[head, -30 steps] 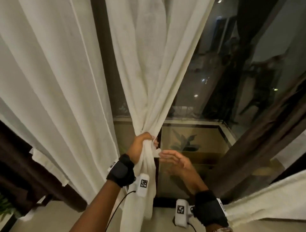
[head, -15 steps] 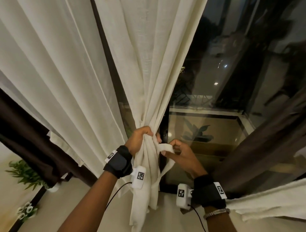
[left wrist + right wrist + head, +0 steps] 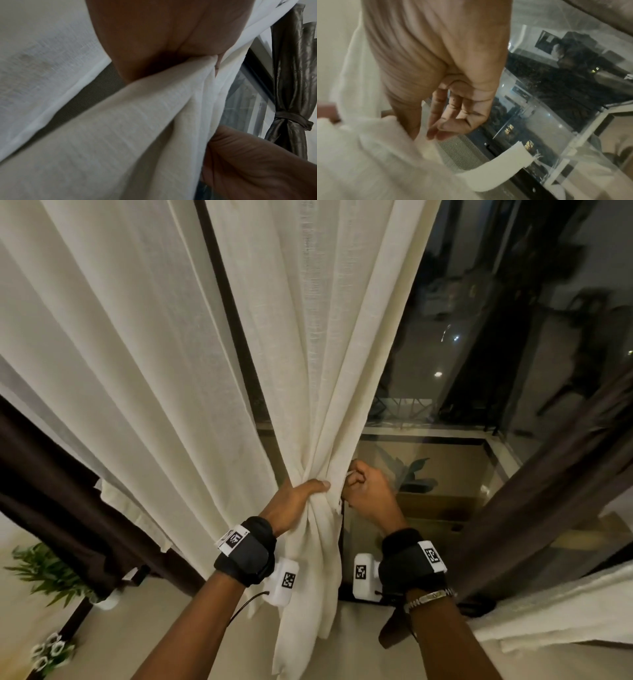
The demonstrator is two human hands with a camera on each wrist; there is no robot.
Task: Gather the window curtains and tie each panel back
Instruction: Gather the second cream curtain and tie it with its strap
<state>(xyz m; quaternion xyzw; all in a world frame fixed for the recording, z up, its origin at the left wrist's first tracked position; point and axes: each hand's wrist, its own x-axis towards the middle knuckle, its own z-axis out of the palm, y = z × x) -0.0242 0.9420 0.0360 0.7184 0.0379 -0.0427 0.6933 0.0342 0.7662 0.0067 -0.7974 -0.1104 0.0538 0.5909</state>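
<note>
A cream curtain panel (image 3: 308, 337) hangs in front of the window and is bunched at waist height. My left hand (image 3: 308, 489) grips that bunch, thumb across the front and fingers hidden behind the folds; in the left wrist view the palm (image 3: 171, 40) presses into the fabric (image 3: 137, 121). My right hand (image 3: 356, 477) is curled tight against the bunch's right side. In the right wrist view its thumb and fingers (image 3: 435, 132) pinch a white tie band (image 3: 496, 169), whose frayed free end sticks out to the right.
A second cream panel (image 3: 102, 371) hangs at the left, with a dark brown drape (image 3: 51, 491) behind it. Another brown drape (image 3: 548, 491) at the right is tied back (image 3: 291, 119). Dark window glass (image 3: 479, 337) is ahead. A potted plant (image 3: 44, 573) stands lower left.
My right hand went from open to pinching the white band, then moved up against the bunch. My left hand kept its grip on the gathered panel.
</note>
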